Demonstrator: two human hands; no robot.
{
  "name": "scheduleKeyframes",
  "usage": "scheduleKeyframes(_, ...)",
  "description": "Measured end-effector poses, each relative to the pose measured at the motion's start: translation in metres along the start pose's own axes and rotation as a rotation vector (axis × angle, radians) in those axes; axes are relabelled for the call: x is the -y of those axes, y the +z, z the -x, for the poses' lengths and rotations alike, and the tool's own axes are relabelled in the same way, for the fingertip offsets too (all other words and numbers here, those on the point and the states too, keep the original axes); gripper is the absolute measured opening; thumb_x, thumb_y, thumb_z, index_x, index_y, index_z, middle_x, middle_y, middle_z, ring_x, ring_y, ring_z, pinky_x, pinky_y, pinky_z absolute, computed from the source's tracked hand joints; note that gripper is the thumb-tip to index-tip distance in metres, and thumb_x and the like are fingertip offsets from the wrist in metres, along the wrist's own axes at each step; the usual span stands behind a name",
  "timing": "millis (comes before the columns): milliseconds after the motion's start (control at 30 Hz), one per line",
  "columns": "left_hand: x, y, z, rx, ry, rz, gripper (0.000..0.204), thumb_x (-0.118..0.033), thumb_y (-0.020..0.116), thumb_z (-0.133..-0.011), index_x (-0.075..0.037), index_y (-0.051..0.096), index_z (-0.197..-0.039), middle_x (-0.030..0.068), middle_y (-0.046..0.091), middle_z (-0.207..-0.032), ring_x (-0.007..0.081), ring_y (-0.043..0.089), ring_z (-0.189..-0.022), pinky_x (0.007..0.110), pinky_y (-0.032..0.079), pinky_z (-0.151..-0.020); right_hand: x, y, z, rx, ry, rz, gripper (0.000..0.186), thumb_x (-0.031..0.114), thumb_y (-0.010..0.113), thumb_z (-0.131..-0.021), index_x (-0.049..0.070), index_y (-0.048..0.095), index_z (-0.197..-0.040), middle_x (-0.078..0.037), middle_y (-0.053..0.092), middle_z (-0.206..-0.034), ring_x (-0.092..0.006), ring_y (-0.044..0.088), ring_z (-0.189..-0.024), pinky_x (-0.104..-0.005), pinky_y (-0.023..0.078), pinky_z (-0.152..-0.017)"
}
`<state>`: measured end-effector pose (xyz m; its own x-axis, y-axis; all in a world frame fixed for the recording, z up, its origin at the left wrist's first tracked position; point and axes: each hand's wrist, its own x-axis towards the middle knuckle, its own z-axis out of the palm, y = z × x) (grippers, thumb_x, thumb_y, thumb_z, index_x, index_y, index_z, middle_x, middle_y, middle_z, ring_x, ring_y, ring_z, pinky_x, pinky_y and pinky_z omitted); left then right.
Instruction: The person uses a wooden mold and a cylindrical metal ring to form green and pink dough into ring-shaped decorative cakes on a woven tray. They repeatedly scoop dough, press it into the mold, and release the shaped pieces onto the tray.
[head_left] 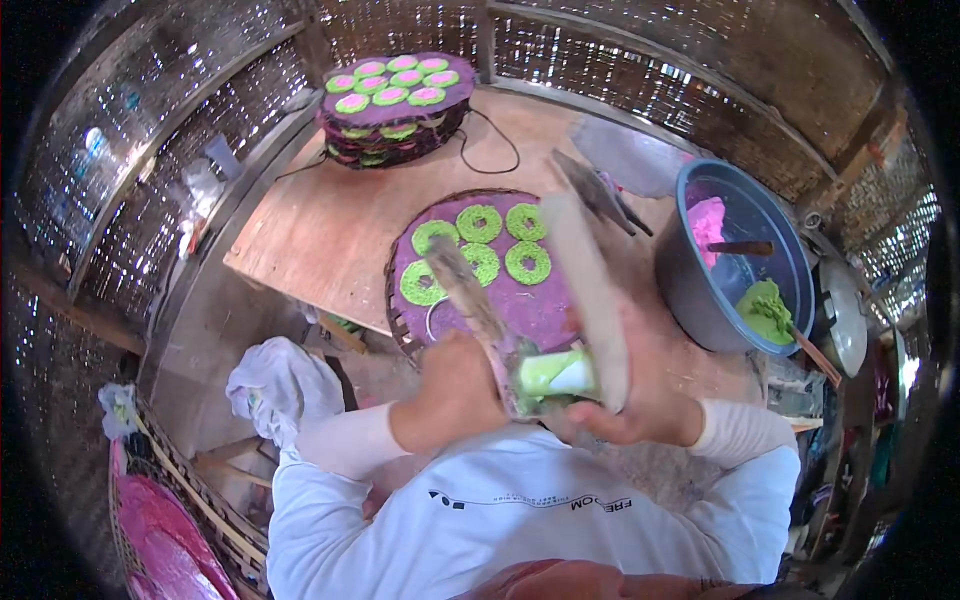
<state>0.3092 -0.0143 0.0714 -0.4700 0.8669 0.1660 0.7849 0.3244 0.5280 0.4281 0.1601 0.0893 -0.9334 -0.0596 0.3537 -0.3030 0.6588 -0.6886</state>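
Note:
Close to my body I hold a two-armed wooden dough press (590, 290), its arms spread apart and slightly smeared by motion. My left hand (455, 385) is closed round the darker, stained arm. My right hand (640, 395) grips the paler, flat arm. Low between the arms sits a white cylinder (570, 374) smeared with green dough. Just beyond the press, a round tray (470, 345) lined with purple sheet carries several lacy green dough rings (479, 223). A thin wire loop (430, 318) lies at its near left, partly behind the press.
At the back left stands a stack of round trays (395, 150) with green-and-pink rings on top. A blue-grey tub (690, 290) at the right holds pink dough (706, 225) and green dough (766, 312). A dark flat-bladed tool (597, 195) lies behind the tray. White cloth (285, 385) hangs at the left.

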Motion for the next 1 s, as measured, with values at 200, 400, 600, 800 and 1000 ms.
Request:
scheduleKeyframes(200,0.039,0.062,0.018,-0.089,0.024,0.328,0.056,-0.036,0.073,-0.061,-0.007,0.058,-0.107,0.0131,0.062,-0.096,0.0315,0.059,-0.09,0.039,0.046,-0.077,-0.026,0.052,0.003,0.032,0.061,-0.172,0.087,0.029,0.074,-0.067,-0.007,0.024,-0.129,-0.023,0.041,-0.123,-0.0337,0.043,-0.114,-0.0383,0.033,-0.096)
scheduleKeyframes(400,0.097,0.039,-0.02,-0.336,-0.02,0.383,0.055,-0.04,0.074,-0.058,-0.008,0.059,-0.101,0.0176,0.06,-0.07,0.0345,0.059,-0.064,0.041,0.045,-0.056,-0.058,0.022,-0.033,0.565,0.74,-0.989,0.066,0.04,0.055,-0.082,-0.002,0.033,-0.128,-0.011,0.05,-0.115,-0.0206,0.048,-0.106,-0.0318,0.039,-0.088)
scheduleKeyframes(600,0.153,-0.051,-0.064,-0.564,0.277,1.057,0.081,-0.048,0.068,-0.07,-0.009,0.034,-0.131,0.0044,0.047,-0.124,0.0238,0.047,-0.111,0.035,0.035,-0.097,-0.066,0.003,-0.074,0.651,0.585,-0.852,0.065,0.042,0.05,-0.084,-0.001,0.033,-0.13,-0.008,0.051,-0.114,-0.0162,0.049,-0.1,-0.0276,0.039,-0.084)
scheduleKeyframes(800,0.182,-0.025,-0.087,-0.147,0.958,1.998,0.072,-0.061,0.038,-0.081,-0.005,0.039,-0.126,0.0069,0.049,-0.109,0.03,0.047,-0.11,0.043,0.038,-0.093,-0.094,0.0,-0.104,0.917,0.793,-0.698,0.074,0.049,0.045,-0.085,-0.003,0.025,-0.134,-0.01,0.035,-0.134,-0.0191,0.031,-0.123,-0.0285,0.021,-0.103)
scheduleKeyframes(1000,0.204,0.008,-0.078,-0.238,0.738,2.153,0.052,-0.054,0.035,-0.085,-0.011,0.054,-0.107,0.003,0.05,-0.093,0.0257,0.047,-0.098,0.041,0.039,-0.086,-0.112,0.021,-0.114,0.941,0.86,-0.661,0.075,0.054,0.041,-0.086,-0.003,0.027,-0.132,-0.011,0.036,-0.133,-0.0189,0.033,-0.122,-0.0286,0.023,-0.102)
